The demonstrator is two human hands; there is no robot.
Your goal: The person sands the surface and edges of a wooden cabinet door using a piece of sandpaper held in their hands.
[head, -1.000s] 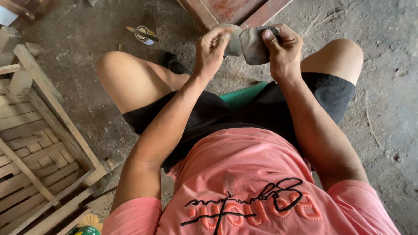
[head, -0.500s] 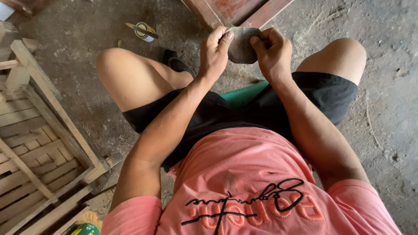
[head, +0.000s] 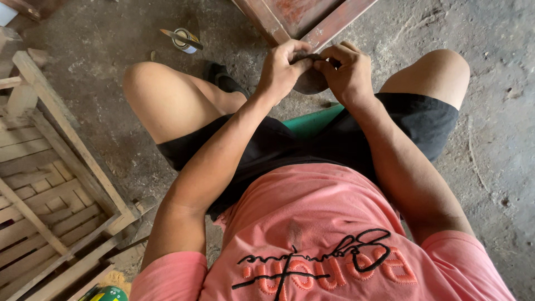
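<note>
Item: small dark grey-brown folded sheet, apparently abrasive paper or thin cloth (head: 310,82), held in front of the knees, above the concrete floor (head: 490,145) and just short of the red-brown painted wooden frame (head: 312,22).

Holders: left hand (head: 281,69) and right hand (head: 346,71), both closed on the sheet from opposite sides. Fingers (head: 301,62) of each hand are curled narrow, tips meeting over the upper edge; most of the sheet is hidden behind them, only its rounded lower part showing.

Handling, judged: light and limp, bending where pinched; it creases rather than breaks. The surface looks rough, so slipping seems unlikely. Best held at the edges or along the fold, thumb against forefinger; one hand would carry it.

Surroundings: pale slatted wooden crate panel (head: 50,184) at the left, well apart; small round tin with a stick laid across it (head: 183,39) on the floor beyond the left knee; green seat edge (head: 315,120) between the thighs.
</note>
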